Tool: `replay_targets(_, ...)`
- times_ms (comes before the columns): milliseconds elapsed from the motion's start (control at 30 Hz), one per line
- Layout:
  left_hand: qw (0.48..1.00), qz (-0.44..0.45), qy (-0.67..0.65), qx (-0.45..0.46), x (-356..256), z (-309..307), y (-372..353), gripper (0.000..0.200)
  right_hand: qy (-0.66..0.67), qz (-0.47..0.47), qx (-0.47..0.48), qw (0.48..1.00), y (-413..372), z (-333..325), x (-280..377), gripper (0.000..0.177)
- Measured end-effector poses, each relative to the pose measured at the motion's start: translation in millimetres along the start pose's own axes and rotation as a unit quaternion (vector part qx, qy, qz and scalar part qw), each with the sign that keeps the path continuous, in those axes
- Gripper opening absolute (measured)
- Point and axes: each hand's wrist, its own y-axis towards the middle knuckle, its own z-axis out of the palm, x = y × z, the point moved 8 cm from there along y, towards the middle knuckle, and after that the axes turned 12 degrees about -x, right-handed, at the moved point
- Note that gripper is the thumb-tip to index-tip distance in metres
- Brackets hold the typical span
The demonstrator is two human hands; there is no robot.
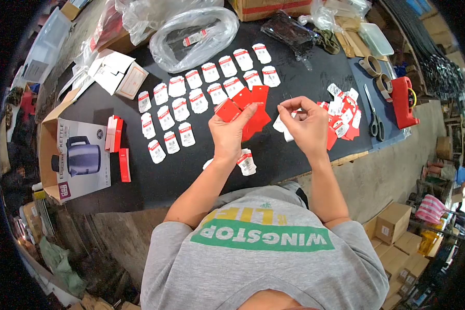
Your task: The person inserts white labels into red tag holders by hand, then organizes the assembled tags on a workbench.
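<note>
My left hand (229,135) is closed on a fanned bunch of red tags (255,109), its thumb pressed over them. To its right my right hand (311,128) is raised with thumb and index finger pinched together; whatever is between the fingertips is too small to make out. White tags (285,130) lie below and behind those fingers, partly hidden. Rows of white tags with red tops and barcodes (180,109) cover the left and middle of the black table (201,181). A small stack of the same tags (247,163) sits close to my body.
Loose red and white tags (346,114) are heaped on the right, near scissors (375,116) and a red tape dispenser (404,103). An electric kettle box (82,157) and red tag stacks (124,165) stand left. A clear plastic bag (163,49) lies at the back.
</note>
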Motion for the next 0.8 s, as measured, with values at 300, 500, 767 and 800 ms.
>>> replay_targets(300, 0.970, 0.191, 0.151, 0.011, -34, 9, -14, 0.011, -0.003, 0.002, -0.004, 1.000, 0, -3, 4, 0.007)
replay_targets(500, 0.944, 0.278, 0.160, 0.080, -31, 20, -17, 0.016, 0.142, 0.058, 0.042, 0.987, -1, 2, -5, 0.014)
replay_targets(767, 0.799, 0.503, 0.219, 0.246, -46, 68, -55, 0.026, 0.222, 0.128, 0.130, 0.958, 9, -29, -17, 0.019)
replay_targets(800, 0.791, 0.510, 0.227, 0.251, -41, 72, -55, 0.028, 0.207, 0.139, 0.125, 0.960, 11, -37, -19, 0.018)
